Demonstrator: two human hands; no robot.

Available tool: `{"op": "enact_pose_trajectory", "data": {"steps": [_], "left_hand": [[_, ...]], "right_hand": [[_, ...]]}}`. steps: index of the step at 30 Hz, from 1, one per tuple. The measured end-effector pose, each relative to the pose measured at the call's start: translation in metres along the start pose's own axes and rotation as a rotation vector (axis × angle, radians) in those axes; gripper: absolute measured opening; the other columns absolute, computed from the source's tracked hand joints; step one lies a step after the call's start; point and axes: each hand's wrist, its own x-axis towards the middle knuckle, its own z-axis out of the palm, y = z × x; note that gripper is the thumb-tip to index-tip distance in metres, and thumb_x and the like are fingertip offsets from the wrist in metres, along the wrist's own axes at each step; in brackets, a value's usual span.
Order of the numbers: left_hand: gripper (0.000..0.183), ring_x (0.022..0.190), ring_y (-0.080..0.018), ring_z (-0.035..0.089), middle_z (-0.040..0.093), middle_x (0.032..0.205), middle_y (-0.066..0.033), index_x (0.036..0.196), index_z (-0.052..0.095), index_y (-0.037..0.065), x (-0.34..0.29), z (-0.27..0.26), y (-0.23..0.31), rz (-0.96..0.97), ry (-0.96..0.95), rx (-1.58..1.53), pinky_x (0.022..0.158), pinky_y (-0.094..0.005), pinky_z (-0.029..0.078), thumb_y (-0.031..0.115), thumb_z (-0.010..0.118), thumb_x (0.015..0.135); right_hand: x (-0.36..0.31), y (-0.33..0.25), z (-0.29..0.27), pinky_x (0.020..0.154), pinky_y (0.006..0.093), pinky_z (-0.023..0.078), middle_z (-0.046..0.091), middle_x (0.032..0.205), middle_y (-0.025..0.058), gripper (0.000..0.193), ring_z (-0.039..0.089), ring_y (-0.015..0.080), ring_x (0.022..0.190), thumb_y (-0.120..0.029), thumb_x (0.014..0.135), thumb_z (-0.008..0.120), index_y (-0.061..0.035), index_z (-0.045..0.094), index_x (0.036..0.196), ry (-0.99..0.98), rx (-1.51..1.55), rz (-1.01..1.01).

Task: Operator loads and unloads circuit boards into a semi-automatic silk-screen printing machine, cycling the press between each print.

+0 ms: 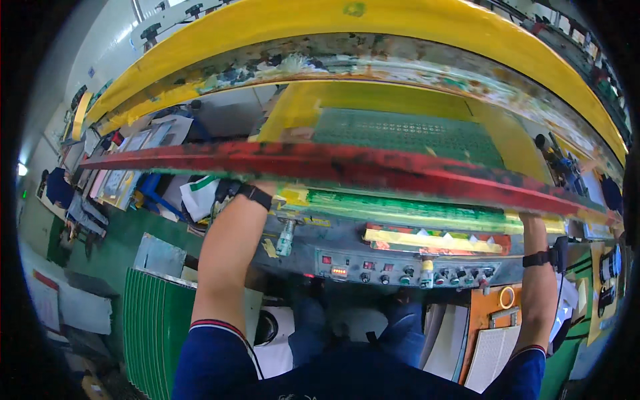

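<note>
A long red bar point(333, 163) with dark stains crosses in front of me and covers most of both hands. My left hand point(265, 186), just beyond its black wristband, goes behind the bar at the left end of a green-smeared, yellow-taped edge point(400, 207). At that edge's right end is my right hand point(531, 221), its wrist also in a black band. The fingers of both hands are hidden, so any grip cannot be made out. Beyond the bar lies a yellow-bordered green printing screen point(407, 137) with rows of small marks.
A stained metal beam point(267, 67) and a yellow cover point(400, 20) arch above the screen. Nearer me are a control panel point(400, 270) with knobs and a taped strip point(437, 241). A green ribbed panel point(157, 333) stands lower left. Another person point(70, 200) is at the far left.
</note>
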Motion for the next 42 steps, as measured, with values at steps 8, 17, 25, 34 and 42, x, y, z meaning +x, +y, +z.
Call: {"op": "enact_pose_trajectory", "data": {"steps": [8, 17, 25, 34, 42], "left_hand": [[0.05, 0.114, -0.0223, 0.055, 0.059, 0.124, -0.0123, 0.127, 0.053, 0.003, 0.007, 0.031, 0.02, -0.037, -0.093, 0.261, 0.096, -0.0316, 0.041, 0.005, 0.058, 0.077], [0.049, 0.108, -0.0306, 0.058, 0.062, 0.115, -0.0183, 0.122, 0.056, 0.005, 0.012, 0.025, -0.005, 0.123, 0.024, 0.207, 0.09, -0.0353, 0.045, 0.01, 0.06, 0.074], [0.051, 0.12, -0.0267, 0.05, 0.055, 0.128, -0.0142, 0.127, 0.051, 0.003, 0.003, 0.032, 0.017, 0.07, -0.041, 0.315, 0.101, -0.0334, 0.039, 0.005, 0.062, 0.077], [0.053, 0.121, -0.0273, 0.05, 0.056, 0.125, -0.0171, 0.127, 0.051, 0.003, 0.002, 0.035, 0.013, 0.087, -0.019, 0.269, 0.102, -0.0334, 0.037, 0.004, 0.062, 0.075], [0.054, 0.119, -0.0303, 0.051, 0.056, 0.123, -0.0192, 0.126, 0.05, 0.003, 0.006, 0.04, 0.012, 0.121, -0.001, 0.24, 0.1, -0.0354, 0.039, 0.005, 0.06, 0.074]], "right_hand": [[-0.012, -0.075, 0.016, 0.086, 0.0302, 0.041, 0.064, 0.102, 0.0093, 0.031, 0.055, 0.0174, 0.092, -0.019, 0.086, 0.06, 0.0027, 0.064, 0.107, 0.016, 0.315, 0.027], [-0.011, -0.077, 0.036, 0.081, 0.0293, 0.042, 0.064, 0.097, 0.0083, 0.027, 0.054, 0.0147, 0.087, -0.014, 0.089, 0.052, 0.0046, 0.062, 0.105, 0.011, 0.309, 0.017], [-0.007, -0.064, 0.029, 0.088, 0.0299, 0.041, 0.065, 0.105, 0.0095, 0.032, 0.055, 0.0162, 0.096, -0.017, 0.088, 0.054, 0.0047, 0.062, 0.11, -0.01, 0.236, 0.043], [-0.007, -0.062, 0.028, 0.089, 0.0296, 0.04, 0.065, 0.105, 0.0104, 0.033, 0.056, 0.0171, 0.096, -0.019, 0.088, 0.057, 0.0053, 0.063, 0.11, 0.01, 0.274, 0.038], [-0.006, -0.056, 0.022, 0.088, 0.03, 0.041, 0.064, 0.104, 0.0101, 0.03, 0.056, 0.0168, 0.094, -0.015, 0.088, 0.057, 0.0055, 0.063, 0.109, 0.052, 0.338, 0.012]]}}
